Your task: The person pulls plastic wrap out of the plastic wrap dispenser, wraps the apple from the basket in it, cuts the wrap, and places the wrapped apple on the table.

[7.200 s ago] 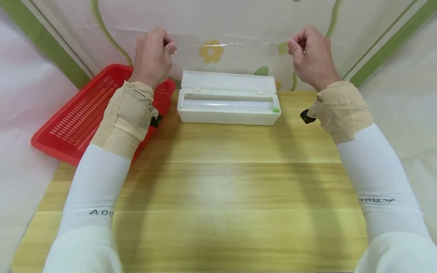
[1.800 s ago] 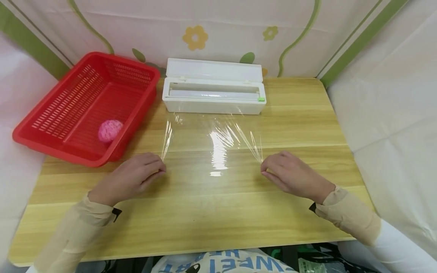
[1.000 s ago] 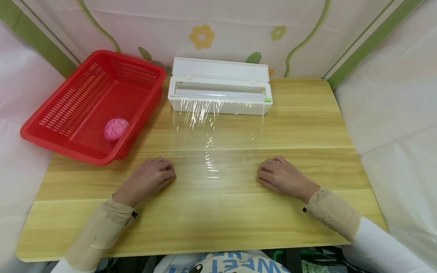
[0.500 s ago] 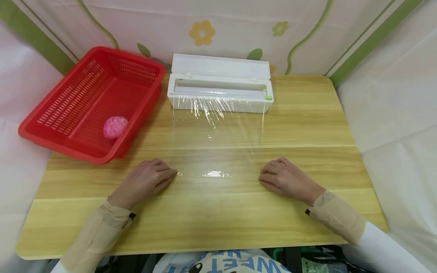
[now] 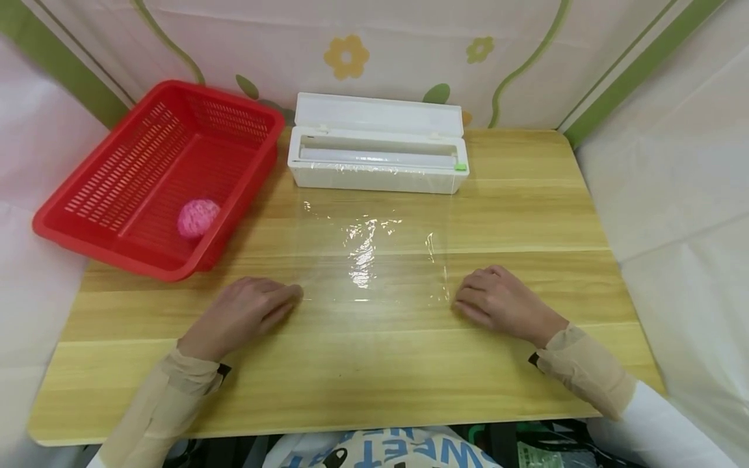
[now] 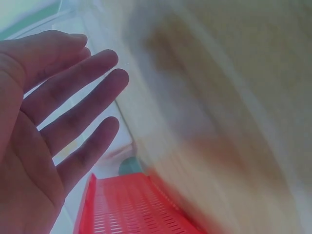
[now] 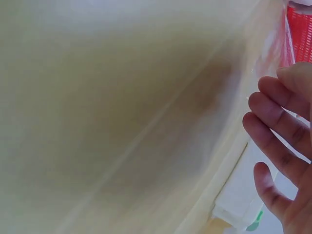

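Plastic film between 2 hands' fingers

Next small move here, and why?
I'd probably bring the right hand to the green tab on the white box: the clear film runs from the box over the table, apparently uncut, and the tab, likely a cutter slider, sits at the box's right end, on that hand's side.

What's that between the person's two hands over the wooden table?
A sheet of clear film spans from the left hand to the right hand, reaching back to the white box; its glints show in the head view.
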